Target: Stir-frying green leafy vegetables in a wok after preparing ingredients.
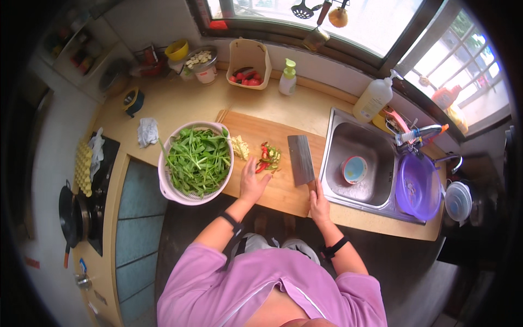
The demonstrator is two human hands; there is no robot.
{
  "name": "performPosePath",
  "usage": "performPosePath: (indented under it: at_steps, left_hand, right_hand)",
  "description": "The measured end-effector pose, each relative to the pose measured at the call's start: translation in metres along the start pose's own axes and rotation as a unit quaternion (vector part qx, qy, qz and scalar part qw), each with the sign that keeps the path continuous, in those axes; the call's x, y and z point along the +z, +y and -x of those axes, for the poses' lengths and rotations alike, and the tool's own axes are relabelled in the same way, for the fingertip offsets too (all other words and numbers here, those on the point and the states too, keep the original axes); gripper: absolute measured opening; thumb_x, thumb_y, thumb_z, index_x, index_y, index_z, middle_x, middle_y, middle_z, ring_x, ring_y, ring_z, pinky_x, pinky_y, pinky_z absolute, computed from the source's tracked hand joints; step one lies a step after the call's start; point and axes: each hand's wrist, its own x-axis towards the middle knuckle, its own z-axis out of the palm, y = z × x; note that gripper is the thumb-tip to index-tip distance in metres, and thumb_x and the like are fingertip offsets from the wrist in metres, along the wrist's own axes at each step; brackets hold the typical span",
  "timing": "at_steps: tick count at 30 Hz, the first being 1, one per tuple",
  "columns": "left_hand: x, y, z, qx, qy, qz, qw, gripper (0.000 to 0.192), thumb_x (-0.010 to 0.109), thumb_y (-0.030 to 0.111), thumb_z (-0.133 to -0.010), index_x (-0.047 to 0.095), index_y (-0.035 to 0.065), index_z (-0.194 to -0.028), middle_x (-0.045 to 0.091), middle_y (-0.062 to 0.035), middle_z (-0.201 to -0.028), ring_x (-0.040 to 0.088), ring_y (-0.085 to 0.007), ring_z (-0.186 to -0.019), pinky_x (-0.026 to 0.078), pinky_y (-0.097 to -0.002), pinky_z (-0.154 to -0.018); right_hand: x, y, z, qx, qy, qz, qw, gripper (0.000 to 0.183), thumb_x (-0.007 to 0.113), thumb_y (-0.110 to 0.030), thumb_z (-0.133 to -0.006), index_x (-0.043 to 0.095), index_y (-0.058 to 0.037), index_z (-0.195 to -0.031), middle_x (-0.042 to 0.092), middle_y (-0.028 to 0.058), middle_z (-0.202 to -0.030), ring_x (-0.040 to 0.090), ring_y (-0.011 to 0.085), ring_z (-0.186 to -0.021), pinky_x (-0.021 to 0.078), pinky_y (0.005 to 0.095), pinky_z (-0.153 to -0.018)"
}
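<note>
My right hand (319, 203) grips the wooden handle of a cleaver (301, 159), whose broad blade lies flat over the right part of the wooden cutting board (261, 196). My left hand (252, 182) is at the near side of a pile of chopped red and green chili peppers (269, 156), fingers somewhat spread; whether it touches them is unclear. Chopped garlic (240, 147) lies on the board left of the peppers. Beside it, over the board's left edge, stands a pale pink colander (162, 182) full of leafy greens (196, 159).
A steel sink (333, 118) right of the board holds a small bowl (354, 169); a purple basin (419, 186) sits beside it. Along the back stand a beige basket (268, 75) with red peppers, a green pump bottle (288, 77) and a large pump bottle (374, 99). A white cloth (147, 132) lies left.
</note>
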Motion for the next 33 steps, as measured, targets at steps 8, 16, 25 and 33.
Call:
performPosePath:
  at_steps: [8,16,25,33]
  left_hand:
    - [0.039,-0.010,-0.042,0.032,-0.031,-0.083,0.996,0.096,0.064,0.055,-0.062,0.026,-0.0010,-0.130,0.024,-0.0183,-0.137,0.020,-0.0307,-0.128,0.012,-0.0405,-0.106]
    - [0.046,-0.010,-0.036,0.026,0.029,0.006,0.999,0.083,0.068,0.042,-0.065,0.033,-0.0034,-0.125,0.030,-0.0185,-0.132,0.027,-0.0313,-0.123,0.023,-0.0393,-0.102]
    - [0.005,0.045,0.024,0.084,0.061,0.073,0.992,0.075,0.070,0.034,-0.066,0.036,-0.0009,-0.123,0.035,-0.0200,-0.127,0.035,-0.0342,-0.118,0.031,-0.0379,-0.098]
    - [-0.134,0.035,0.091,0.057,0.215,0.029,0.974,0.075,0.066,0.042,-0.069,0.036,-0.0016,-0.122,0.034,-0.0223,-0.128,0.035,-0.0364,-0.118,0.031,-0.0393,-0.098]
  right_hand:
    - [0.063,-0.029,0.031,0.069,-0.027,0.011,0.997,0.051,0.042,-0.027,-0.088,0.024,-0.0208,-0.135,0.056,0.0229,-0.068,0.054,0.0396,-0.060,0.0403,0.0457,-0.053]
    - [0.090,-0.066,0.037,0.114,-0.098,-0.160,0.976,0.051,0.040,-0.018,-0.090,0.020,-0.0195,-0.137,0.049,0.0036,-0.058,0.047,0.0116,-0.042,0.0414,0.0266,-0.042]
    - [0.047,-0.089,0.114,0.093,-0.053,-0.181,0.978,0.051,0.039,-0.014,-0.090,0.020,-0.0156,-0.136,0.051,0.0011,-0.062,0.046,0.0067,-0.043,0.0405,0.0210,-0.040]
    - [0.044,-0.166,0.182,-0.017,-0.162,-0.170,0.972,0.052,0.042,-0.014,-0.088,0.021,-0.0131,-0.136,0.054,0.0037,-0.061,0.051,0.0106,-0.045,0.0432,0.0255,-0.042]
